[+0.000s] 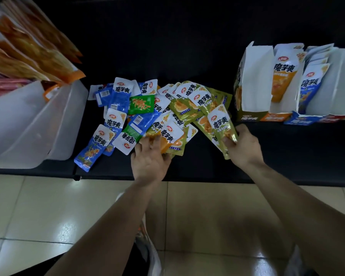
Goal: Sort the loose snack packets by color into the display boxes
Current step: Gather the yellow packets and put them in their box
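Head view: sort barely begun. Heap of blue, green and olive foil snack packets [119, 100] at 12 o'clock on black worktop [291, 150]; right hand [242, 145] gripping olive packets [220, 124], left hand [150, 157] spread on pile; white cardboard display boxes [255, 80], 2 o'clock, part-filled.

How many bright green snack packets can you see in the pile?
2. One bright green packet lies in the middle of the pile; another lies just left of the left hand. More may be buried.
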